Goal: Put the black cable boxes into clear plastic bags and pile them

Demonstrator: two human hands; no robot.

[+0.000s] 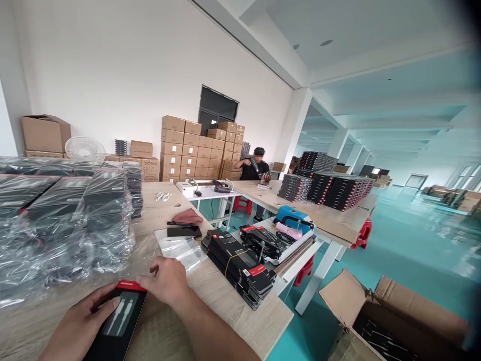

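Note:
My left hand (80,318) is closed around a black cable box (124,328) with a red top end and a picture of white cables. The box is tilted over the wooden table at the lower left. My right hand (169,281) has its fingers curled, and the fingertips pinch the red end at its upper right corner. Just beyond my right hand lie clear plastic bags (182,250). To the right is a stack of flat black cartons (236,265) held by a yellow band.
Plastic-wrapped black boxes (101,235) are piled high at left. A phone (184,231) and a reddish cloth (189,216) lie farther back. Sealing machines (295,220) stand at right, and an open carton (406,321) sits lower right. A co-worker (255,168) sits across.

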